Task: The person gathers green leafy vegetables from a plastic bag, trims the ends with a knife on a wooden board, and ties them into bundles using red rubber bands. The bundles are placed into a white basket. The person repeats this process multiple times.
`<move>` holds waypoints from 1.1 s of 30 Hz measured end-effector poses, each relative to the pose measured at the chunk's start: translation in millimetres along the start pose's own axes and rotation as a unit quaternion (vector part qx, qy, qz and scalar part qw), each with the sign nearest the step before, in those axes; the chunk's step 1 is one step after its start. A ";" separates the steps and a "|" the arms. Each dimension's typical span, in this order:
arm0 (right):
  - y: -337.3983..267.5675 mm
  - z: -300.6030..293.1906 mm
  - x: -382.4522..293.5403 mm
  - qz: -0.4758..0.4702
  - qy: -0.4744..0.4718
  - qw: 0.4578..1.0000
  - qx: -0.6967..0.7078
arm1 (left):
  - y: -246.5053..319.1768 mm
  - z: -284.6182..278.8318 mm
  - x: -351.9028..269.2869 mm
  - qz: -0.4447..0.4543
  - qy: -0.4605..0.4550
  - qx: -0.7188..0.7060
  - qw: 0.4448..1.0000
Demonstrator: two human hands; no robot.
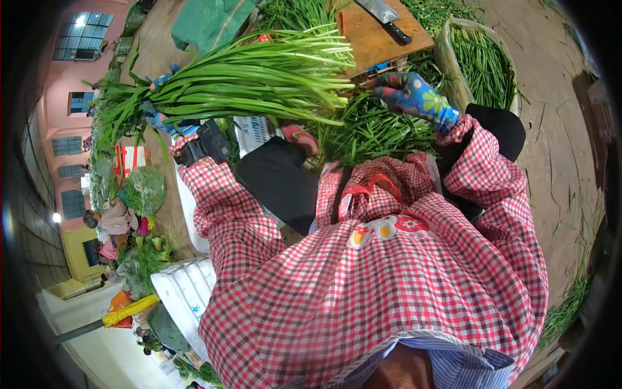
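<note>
A large bunch of long green leafy stalks (pixel 252 82) with pale ends lies across my left hand (pixel 163 97), which grips it near the leaf tips in a blue patterned glove. The pale ends point towards my right hand (pixel 413 95), gloved in blue with flowers. Its fingers are apart, just right of the bunch, with nothing seen in them. Beyond it a cleaver (pixel 384 19) with a black handle lies on a wooden board (pixel 369 46). Loose green leaves (pixel 379 129) are heaped below the board, between my hands and my lap.
A sack (pixel 449 63) full of green stalks stands right of the board. Green cloth (pixel 209 24) lies at the upper left. White foam boxes (pixel 187 287) stand at my left. Farther left, a person (pixel 116 219) sits among bundled greens. Scattered stalks lie on the floor (pixel 549 146) at right.
</note>
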State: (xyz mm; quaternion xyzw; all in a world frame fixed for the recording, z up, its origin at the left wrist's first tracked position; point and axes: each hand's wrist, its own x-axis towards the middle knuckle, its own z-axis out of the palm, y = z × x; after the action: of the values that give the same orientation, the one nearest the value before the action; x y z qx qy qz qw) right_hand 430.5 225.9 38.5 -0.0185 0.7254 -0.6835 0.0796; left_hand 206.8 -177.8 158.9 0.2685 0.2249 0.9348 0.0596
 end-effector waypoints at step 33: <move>-30.8 -39.7 84.0 -0.065 0.144 0.952 -0.264 | -17.0 39.9 -2.4 -0.021 -0.070 -0.013 0.997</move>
State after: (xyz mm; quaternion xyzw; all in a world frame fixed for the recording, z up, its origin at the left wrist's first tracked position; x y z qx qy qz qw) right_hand 339.4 251.8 63.6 0.0129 0.8807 -0.4671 -0.0777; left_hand 229.8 -147.6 180.2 0.3276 0.2136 0.9152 0.0978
